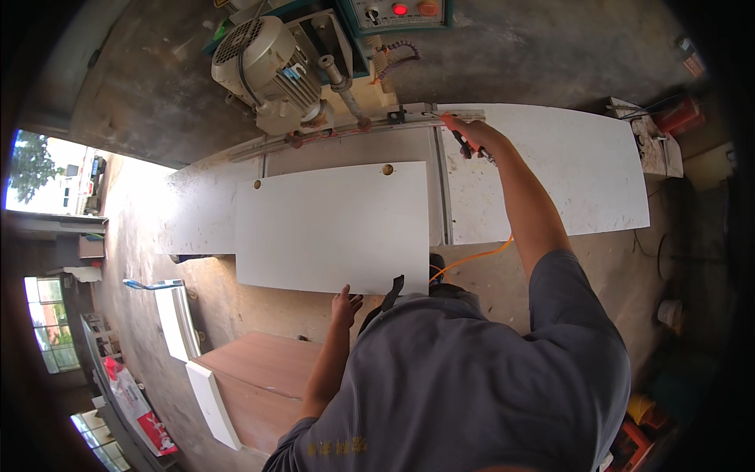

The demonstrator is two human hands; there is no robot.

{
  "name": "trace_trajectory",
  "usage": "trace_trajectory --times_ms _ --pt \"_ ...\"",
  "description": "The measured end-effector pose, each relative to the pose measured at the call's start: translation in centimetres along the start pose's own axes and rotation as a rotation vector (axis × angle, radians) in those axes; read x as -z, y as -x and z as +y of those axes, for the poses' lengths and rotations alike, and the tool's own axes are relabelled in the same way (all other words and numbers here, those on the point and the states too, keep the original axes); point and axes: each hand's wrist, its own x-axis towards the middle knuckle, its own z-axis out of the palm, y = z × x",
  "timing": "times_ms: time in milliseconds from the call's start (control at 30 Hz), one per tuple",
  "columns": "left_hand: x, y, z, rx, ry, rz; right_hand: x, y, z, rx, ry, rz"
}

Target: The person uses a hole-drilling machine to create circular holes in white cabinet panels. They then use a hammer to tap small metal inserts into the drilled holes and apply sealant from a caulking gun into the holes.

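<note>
A white rectangular panel [330, 230] lies in front of me on the worktable of a boring machine. Two round holes are cut near its far edge. My left hand [346, 307] is at the panel's near edge, fingers spread; whether it presses on the edge is not clear. My right hand [476, 138] is closed around an air blow gun [463, 134] with an orange body, beyond the panel's right end. Its thin nozzle points left, towards a small black block [396, 115] on the metal fence [419, 121]. An orange air hose [483, 252] runs below the table's near edge.
The machine's motor [265, 65] and a lever stand over the back of the white worktable [548, 171]. A control panel [401, 15] with a lit red button is above. Brown boards [253, 377] and white boards [177, 318] are stacked at lower left. A cluttered stand [657, 144] is at right.
</note>
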Motion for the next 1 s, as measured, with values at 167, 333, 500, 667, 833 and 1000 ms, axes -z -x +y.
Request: trace_trajectory --times_ms 167,333,500,667,833,1000 --pt "-0.3 -0.7 1.2 0.031 0.041 0.012 7.5 3.4 13.2 -0.240 -0.169 0.297" --pt "-0.6 -1.3 1.4 0.041 0.074 -0.012 16.5 11.6 31.2 -0.430 -0.399 0.617" --pt "0.7 -2.8 0.7 0.119 0.120 0.028 14.0 25.0 32.7 -0.564 -0.393 0.428" --pt "-1.6 -1.8 1.9 0.139 0.038 0.190 4.4 26.2 29.0 -0.420 -0.411 -0.193" --pt "-1.4 -1.3 2.8 0.110 -0.057 0.085 -1.5 15.8 23.5 -0.213 -0.463 0.018" --pt "0.3 -2.4 2.8 0.161 -0.059 0.044 -5.2 5.9 14.1 -0.023 -0.465 0.091"
